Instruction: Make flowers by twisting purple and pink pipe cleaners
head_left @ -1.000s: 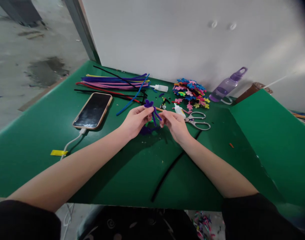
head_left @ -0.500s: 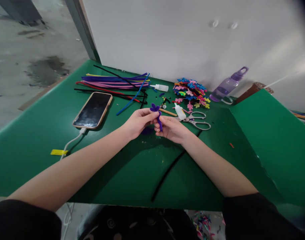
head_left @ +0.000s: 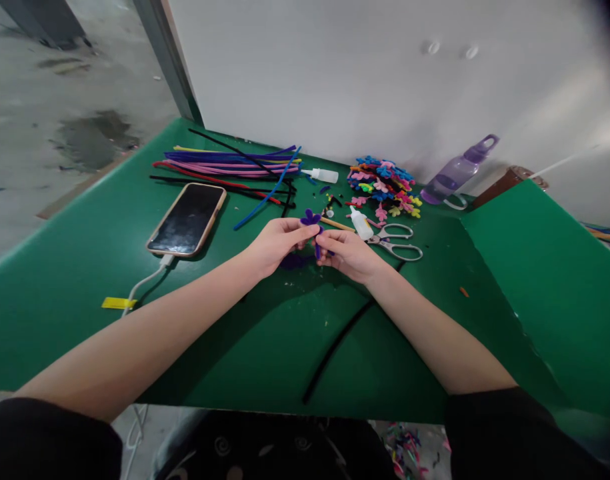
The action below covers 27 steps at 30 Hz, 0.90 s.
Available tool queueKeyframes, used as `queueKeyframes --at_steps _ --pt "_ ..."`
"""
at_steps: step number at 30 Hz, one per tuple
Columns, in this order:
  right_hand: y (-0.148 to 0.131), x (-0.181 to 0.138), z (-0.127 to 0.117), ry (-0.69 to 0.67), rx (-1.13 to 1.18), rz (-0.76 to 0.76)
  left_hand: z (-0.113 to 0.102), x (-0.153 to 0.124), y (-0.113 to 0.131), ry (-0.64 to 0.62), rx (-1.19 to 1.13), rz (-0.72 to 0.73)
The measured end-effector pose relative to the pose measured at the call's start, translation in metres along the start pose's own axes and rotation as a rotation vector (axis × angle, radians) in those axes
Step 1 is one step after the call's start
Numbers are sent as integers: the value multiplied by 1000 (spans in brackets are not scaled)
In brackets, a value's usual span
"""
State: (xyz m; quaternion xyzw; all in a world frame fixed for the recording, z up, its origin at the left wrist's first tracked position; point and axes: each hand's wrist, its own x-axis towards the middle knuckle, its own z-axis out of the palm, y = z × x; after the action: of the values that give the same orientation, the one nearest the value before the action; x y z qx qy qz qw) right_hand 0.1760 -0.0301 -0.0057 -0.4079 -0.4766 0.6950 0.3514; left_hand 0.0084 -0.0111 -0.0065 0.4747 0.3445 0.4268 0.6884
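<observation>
Between my hands, above the green table (head_left: pixel 265 347), is a purple pipe cleaner (head_left: pixel 311 217) bent into petal-like loops. My left hand (head_left: pixel 279 245) pinches it just below the loops, thumb on top. With thumb and fingers closed, my right hand (head_left: pixel 349 253) grips its lower part, where a short end pokes down. My fingers hide some of the piece. Just beyond my right hand lie scissors (head_left: pixel 395 241), a small white glue bottle (head_left: pixel 361 223) and a thin wooden stick (head_left: pixel 337 225). A black pipe cleaner (head_left: pixel 335 348) runs along the table under my right forearm.
Bundled pipe cleaners (head_left: pixel 225 165) and a second glue bottle (head_left: pixel 325 175) lie at the back. Finished-looking pipe-cleaner flowers (head_left: pixel 382 183) are heaped near a purple water bottle (head_left: pixel 455 172). A phone (head_left: pixel 187 220) with a cable is at left; a green panel (head_left: pixel 549 280) stands right.
My right fingers have shifted slightly on the lower part of the purple pipe cleaner, and less of its end shows. My left hand keeps its pinch.
</observation>
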Motion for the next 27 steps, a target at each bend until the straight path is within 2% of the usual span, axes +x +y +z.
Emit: queueKeyframes --at_steps 8,14,17,20,23,27 --pt "-1 2 3 134 -183 -120 1 0 -2 49 40 4" --pt "-3 2 6 144 -176 -166 3 -1 1 0 24 33" --pt "-3 1 5 163 -285 -200 2 -1 1 2 34 15" --pt "-5 0 3 256 -444 -290 0 0 1 50 101 47" --pt "-7 -2 3 355 -483 -423 -2 1 3 75 191 128" --pt "-9 -3 4 339 -492 -477 -2 1 6 19 206 160"
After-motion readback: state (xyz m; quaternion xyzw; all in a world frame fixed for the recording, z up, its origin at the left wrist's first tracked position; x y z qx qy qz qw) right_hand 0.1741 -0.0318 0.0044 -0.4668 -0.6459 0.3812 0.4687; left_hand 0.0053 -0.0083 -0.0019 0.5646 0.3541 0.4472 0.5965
